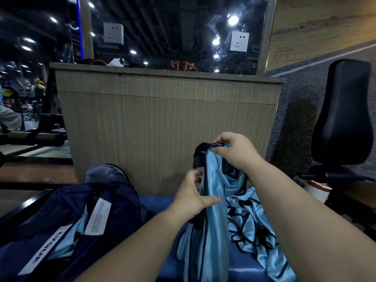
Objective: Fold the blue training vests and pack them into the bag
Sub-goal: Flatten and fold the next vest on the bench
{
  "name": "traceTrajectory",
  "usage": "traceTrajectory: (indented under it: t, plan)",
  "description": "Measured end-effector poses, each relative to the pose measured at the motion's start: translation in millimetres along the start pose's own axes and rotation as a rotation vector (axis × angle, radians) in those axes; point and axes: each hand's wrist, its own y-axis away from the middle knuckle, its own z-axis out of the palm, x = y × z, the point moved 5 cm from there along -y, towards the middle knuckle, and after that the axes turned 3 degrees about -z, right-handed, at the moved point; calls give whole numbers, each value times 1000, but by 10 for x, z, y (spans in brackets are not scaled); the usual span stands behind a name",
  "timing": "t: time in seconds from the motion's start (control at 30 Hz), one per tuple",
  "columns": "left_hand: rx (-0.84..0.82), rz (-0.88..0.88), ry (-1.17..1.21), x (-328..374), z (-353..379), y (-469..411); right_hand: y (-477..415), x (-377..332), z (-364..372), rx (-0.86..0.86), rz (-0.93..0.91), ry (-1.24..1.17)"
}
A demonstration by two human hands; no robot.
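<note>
Blues before me
My vest (205, 241) is shiny light blue, edged black; the bag (61, 204) is navy with white labels; the bench (242, 271) is blue.

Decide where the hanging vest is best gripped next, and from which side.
The black-trimmed left edge, from the left: the vest hangs bunched from the right hand at its top, and that trim runs straight down beside the left hand.

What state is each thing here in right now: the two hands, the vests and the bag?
lifted vest: unfolded, hanging bunched between both hands.
right hand: pinches its dark top edge.
left hand: grips it lower down.
other vests: crumpled in a heap on the bench.
bag: open, light blue cloth showing inside.
</note>
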Motion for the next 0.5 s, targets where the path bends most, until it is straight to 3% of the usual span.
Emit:
traceTrajectory:
  t: [0.07, 0.3, 0.5]
  plan:
    - [88, 44, -82, -2, 40, 38, -13, -15, -51, 70, -17, -24]
    - [99, -64, -112, -261, 23, 5, -43, 33, -318, 266, 1, -84]
    - [198, -90, -158, -313, -364, -70, -34, 283, -525, 359, 116, -56]
